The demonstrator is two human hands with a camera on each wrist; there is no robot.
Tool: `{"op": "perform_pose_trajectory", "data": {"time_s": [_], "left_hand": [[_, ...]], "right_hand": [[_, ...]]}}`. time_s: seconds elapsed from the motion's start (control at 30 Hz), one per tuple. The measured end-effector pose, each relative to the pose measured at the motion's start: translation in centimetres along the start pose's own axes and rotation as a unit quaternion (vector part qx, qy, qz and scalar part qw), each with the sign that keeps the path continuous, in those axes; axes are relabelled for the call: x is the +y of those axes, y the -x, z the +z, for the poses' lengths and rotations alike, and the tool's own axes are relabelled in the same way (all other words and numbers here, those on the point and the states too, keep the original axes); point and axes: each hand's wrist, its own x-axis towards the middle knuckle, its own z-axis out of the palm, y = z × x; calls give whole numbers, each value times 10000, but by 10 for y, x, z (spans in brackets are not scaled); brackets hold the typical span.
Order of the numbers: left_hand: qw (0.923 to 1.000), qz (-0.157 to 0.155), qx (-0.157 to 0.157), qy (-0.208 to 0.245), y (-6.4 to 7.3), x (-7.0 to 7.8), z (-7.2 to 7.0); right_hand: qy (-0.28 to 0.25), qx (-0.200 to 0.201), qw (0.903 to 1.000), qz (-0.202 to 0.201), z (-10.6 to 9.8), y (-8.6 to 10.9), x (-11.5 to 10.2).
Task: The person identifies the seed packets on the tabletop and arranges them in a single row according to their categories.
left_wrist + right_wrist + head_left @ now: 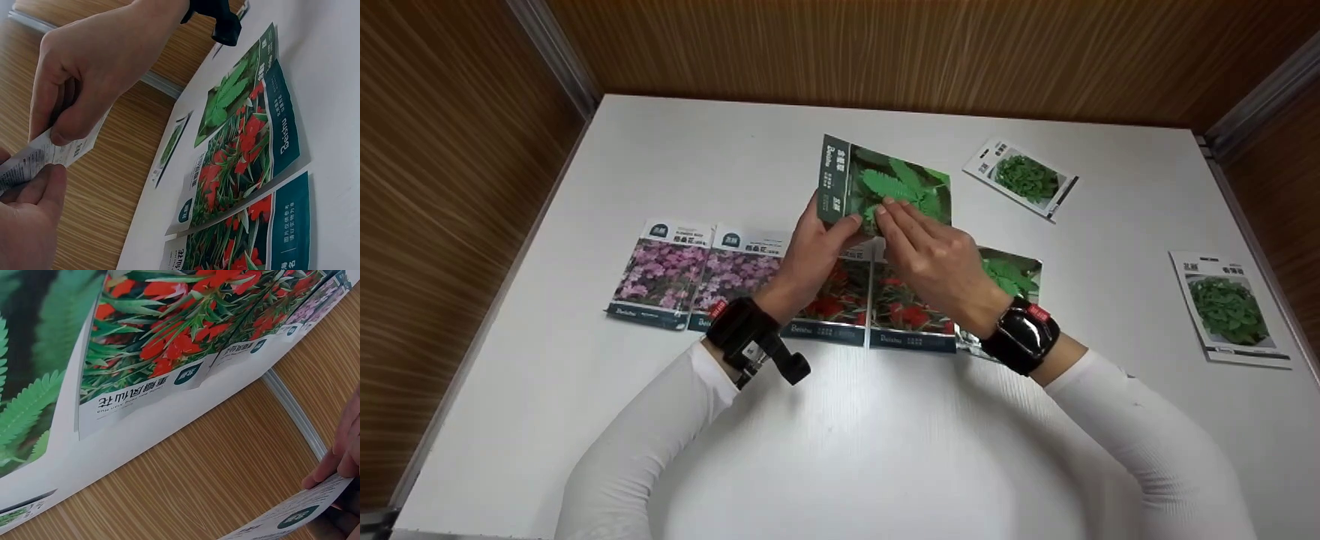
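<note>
Both hands hold a seed packet point(915, 161) with a green-leaf picture and a dark green band, raised above the table. My left hand point(810, 251) grips its lower left part, thumb on the front. My right hand point(934, 259) pinches it from the right, fingers over the picture; its thumb point(73, 124) presses the printed back in the left wrist view. Beneath them lies a row of packets: two with pink flowers point(660, 270), two with red flowers point(911, 304), and a green-leaf packet point(1012, 271) at the right end, partly hidden by my right hand.
Two white-bordered packets with leafy green pictures lie apart on the right: one point(1024, 178) tilted near the back, another point(1230, 307) by the right edge. The white table point(825, 442) is bounded by wood-grain panels point(885, 60) at the back and sides.
</note>
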Motion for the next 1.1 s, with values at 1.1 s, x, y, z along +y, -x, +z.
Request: {"op": "perform_pose_trajectory", "data": {"time_s": [1.1], "left_hand": [[9741, 1256, 1413, 1243, -9, -1, 36]], "right_hand": [[-5774, -644, 6443, 4973, -16, -6, -4]]}}
